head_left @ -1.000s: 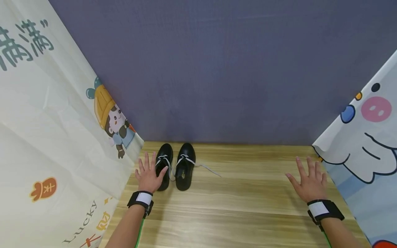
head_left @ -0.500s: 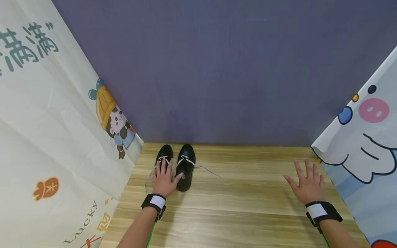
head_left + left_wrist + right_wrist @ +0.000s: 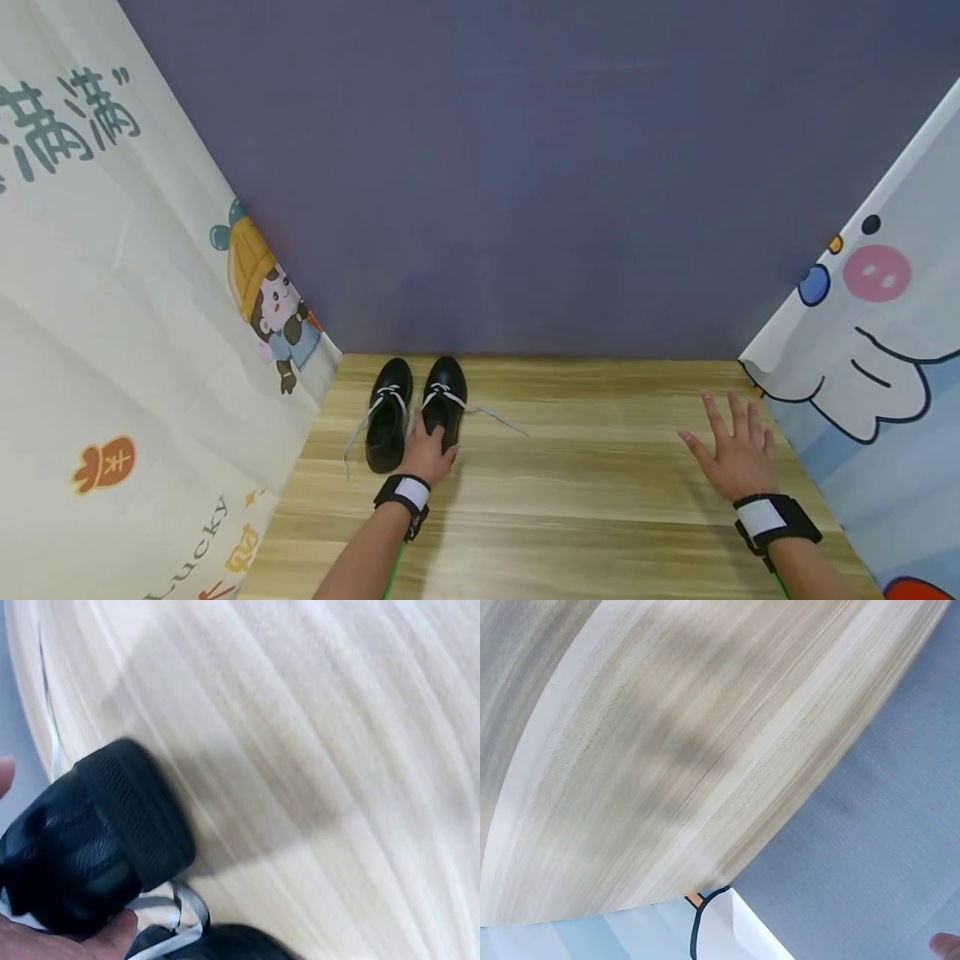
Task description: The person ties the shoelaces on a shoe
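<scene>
Head view overhead; wrist views close

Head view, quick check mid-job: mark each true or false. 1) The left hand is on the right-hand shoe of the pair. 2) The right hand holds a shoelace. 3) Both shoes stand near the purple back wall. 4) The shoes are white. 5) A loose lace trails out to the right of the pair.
1) True: the left hand rests on the heel end of the right-hand shoe.
2) False: the right hand is spread open above the table, holding nothing.
3) True: that shoe and the left-hand shoe stand side by side near the wall.
4) False: both are black with pale laces.
5) True: a loose lace lies on the table to their right.
</scene>
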{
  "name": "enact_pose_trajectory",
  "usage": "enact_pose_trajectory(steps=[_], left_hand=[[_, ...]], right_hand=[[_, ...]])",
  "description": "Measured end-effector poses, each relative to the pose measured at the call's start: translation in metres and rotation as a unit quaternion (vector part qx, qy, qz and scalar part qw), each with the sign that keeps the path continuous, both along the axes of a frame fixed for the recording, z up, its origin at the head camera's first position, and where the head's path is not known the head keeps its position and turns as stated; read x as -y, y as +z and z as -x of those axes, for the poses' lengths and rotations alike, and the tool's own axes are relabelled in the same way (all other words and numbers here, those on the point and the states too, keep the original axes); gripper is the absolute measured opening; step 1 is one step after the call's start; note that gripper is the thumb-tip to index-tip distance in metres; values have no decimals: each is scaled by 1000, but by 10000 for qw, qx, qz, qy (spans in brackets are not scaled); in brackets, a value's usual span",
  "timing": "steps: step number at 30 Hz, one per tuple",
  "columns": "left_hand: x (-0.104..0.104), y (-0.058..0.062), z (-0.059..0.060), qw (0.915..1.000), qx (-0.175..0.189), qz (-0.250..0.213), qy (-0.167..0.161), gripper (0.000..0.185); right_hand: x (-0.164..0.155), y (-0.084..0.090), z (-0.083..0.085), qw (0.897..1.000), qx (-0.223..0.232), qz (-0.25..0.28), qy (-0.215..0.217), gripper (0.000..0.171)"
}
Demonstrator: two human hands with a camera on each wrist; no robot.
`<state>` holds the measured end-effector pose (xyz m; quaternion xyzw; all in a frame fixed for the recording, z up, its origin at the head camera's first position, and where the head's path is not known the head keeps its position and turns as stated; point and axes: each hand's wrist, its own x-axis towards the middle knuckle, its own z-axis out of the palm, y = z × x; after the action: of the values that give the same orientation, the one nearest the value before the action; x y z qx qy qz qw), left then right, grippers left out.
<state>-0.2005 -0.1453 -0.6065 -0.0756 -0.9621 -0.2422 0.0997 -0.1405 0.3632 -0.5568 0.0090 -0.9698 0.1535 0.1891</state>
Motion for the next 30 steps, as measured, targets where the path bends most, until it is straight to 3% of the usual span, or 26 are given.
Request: enact_pose_trajectory(steps=[4, 9, 22, 30], left_hand=[[-5, -4, -3, 9997, -194, 81, 116, 32], [-12, -6, -6, 9986, -501, -130, 48, 23], [-42, -17, -28, 9952, -797, -150, -556, 21], [-61, -25, -46, 9924, -907, 122, -823, 21]], right_hand=[[1, -5, -4, 10000, -23, 42, -19, 80], [7, -10, -8, 9999, 70, 114, -4, 79], [35, -22, -15, 9988, 90, 363, 301, 76], [64, -34, -17, 9973, -52, 487, 538, 77]])
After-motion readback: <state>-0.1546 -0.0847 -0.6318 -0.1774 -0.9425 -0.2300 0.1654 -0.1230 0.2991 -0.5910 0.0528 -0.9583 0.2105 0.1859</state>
